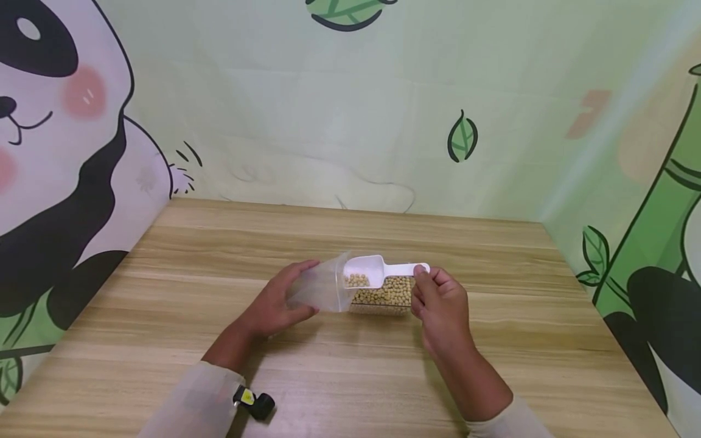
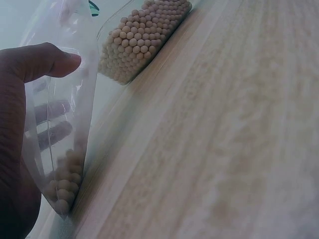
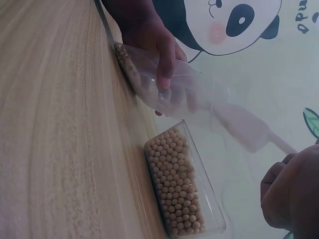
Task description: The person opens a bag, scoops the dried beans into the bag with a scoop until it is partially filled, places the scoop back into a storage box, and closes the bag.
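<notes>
My left hand (image 1: 279,301) grips a clear plastic bag (image 1: 323,283), thumb on one side and fingers on the other. Some round beige beans (image 2: 65,184) lie in the bag's bottom, seen in the left wrist view. With its thumb and curled fingers, my right hand (image 1: 443,304) pinches the handle of a white scoop (image 1: 367,267). A small heap of beans (image 1: 357,280) sits in the scoop, whose front end is at the bag's mouth. Below the scoop stands a clear rectangular container (image 3: 212,199) full of the same beans, partly hidden in the head view.
Everything rests on a wood-grain table (image 1: 339,377). Behind it rises a pale green wall (image 1: 350,134) with panda and leaf drawings. A small black device (image 1: 257,403) is fixed at the left sleeve (image 1: 191,398).
</notes>
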Action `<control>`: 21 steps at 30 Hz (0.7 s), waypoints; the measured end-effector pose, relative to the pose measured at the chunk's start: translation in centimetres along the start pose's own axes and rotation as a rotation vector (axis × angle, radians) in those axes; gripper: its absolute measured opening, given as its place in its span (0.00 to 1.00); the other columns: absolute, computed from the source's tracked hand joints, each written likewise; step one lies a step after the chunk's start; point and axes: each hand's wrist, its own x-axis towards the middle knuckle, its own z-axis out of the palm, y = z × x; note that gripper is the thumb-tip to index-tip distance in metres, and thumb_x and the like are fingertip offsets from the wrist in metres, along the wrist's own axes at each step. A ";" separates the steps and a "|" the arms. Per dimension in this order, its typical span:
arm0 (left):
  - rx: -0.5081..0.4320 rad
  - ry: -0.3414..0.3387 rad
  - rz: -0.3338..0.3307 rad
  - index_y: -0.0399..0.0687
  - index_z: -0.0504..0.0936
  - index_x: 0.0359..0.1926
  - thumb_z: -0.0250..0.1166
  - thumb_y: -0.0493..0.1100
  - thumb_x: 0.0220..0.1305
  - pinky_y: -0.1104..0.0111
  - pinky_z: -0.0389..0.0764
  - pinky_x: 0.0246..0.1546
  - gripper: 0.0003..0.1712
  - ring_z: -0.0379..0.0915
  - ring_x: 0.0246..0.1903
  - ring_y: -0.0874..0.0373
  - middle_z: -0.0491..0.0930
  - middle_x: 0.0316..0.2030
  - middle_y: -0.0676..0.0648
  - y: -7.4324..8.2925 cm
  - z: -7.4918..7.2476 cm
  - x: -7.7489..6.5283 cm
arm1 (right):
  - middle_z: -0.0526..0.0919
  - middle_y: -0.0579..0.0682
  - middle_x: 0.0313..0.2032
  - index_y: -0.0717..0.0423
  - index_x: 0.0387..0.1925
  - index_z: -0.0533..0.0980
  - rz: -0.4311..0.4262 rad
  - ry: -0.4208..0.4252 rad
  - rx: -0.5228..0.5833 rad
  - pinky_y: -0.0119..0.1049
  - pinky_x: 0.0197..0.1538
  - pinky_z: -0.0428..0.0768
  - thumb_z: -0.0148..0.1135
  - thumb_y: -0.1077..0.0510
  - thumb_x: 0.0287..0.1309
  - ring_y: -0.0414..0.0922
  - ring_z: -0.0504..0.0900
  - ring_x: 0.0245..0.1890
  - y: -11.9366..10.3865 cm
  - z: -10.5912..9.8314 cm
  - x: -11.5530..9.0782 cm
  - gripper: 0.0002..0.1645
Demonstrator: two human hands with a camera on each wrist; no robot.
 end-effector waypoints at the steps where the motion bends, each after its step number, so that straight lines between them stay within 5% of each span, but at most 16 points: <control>1: -0.001 0.000 0.000 0.46 0.68 0.80 0.76 0.40 0.60 0.41 0.74 0.68 0.48 0.74 0.68 0.41 0.77 0.72 0.39 0.0 0.0 0.0 | 0.63 0.41 0.18 0.56 0.29 0.72 -0.004 -0.001 -0.002 0.29 0.24 0.58 0.60 0.61 0.80 0.35 0.59 0.17 0.0 0.0 0.0 0.17; 21: -0.018 0.015 0.023 0.48 0.68 0.81 0.75 0.41 0.60 0.41 0.74 0.66 0.48 0.74 0.68 0.40 0.77 0.72 0.38 -0.3 0.1 -0.1 | 0.61 0.41 0.18 0.55 0.28 0.70 -0.079 0.023 0.052 0.29 0.25 0.56 0.58 0.63 0.81 0.35 0.58 0.18 -0.1 -0.2 0.1 0.18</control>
